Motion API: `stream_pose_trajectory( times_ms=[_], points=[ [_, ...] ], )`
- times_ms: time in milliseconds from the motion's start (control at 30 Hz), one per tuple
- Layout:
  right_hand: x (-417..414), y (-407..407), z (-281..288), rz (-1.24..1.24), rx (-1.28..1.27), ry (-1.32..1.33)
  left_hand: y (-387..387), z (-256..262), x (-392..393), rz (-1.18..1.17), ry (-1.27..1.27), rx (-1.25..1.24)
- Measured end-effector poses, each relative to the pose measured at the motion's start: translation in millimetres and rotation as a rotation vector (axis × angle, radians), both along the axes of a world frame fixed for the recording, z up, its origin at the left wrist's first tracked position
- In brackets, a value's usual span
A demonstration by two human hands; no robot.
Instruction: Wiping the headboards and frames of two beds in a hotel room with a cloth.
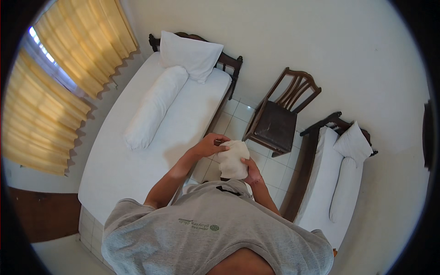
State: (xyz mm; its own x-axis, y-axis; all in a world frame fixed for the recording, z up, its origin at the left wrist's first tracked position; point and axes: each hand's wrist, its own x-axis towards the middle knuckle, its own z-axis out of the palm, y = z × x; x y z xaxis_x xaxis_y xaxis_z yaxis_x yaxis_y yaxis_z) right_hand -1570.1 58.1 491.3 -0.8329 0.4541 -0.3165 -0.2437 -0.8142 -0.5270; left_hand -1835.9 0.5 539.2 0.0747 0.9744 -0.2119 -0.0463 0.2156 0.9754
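Note:
A folded cream-white cloth (233,161) is held in front of my waist, between both hands. My left hand (211,144) grips its upper left corner, thumb on the near face and fingers partly behind it. On the cloth's lower right edge, my right hand (252,171) has its thumb on top, the other fingers hidden beneath. Left of the hands stands a bed with a white sheet (192,120), bearing a white pillow (190,51) and a long white bolster (158,108).
A dark wooden chair with a worn seat (276,122) stands on the tiled floor (237,127) between the beds. At the right is a second bed (318,192) with a pillow (354,144) and bolster (343,189). Yellow curtains (86,41) hang at the left.

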Motion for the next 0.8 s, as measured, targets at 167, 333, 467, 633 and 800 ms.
stream_pose_trajectory(
  times_ms=[167,333,467,633,800],
  points=[
    [-34.9,87.6,-27.1,0.095,-0.142,-0.023,86.8,-24.8,-25.6,0.146,0.015,-0.042],
    [-89.8,204.7,-30.1,0.178,-0.073,-0.112,160.6,-36.6,-44.5,0.454,-0.053,-0.167],
    [-134.9,312.2,-21.4,0.367,-0.081,-0.181,211.1,-33.0,-67.3,0.623,-0.101,-0.012],
    [-196.3,408.7,-1.3,0.305,-0.005,-0.268,237.2,-21.6,-101.3,0.827,0.029,-0.149],
    [-242.2,473.3,-14.6,0.161,0.098,-0.299,274.7,-27.8,-136.6,0.851,0.069,-0.286]
  ],
)
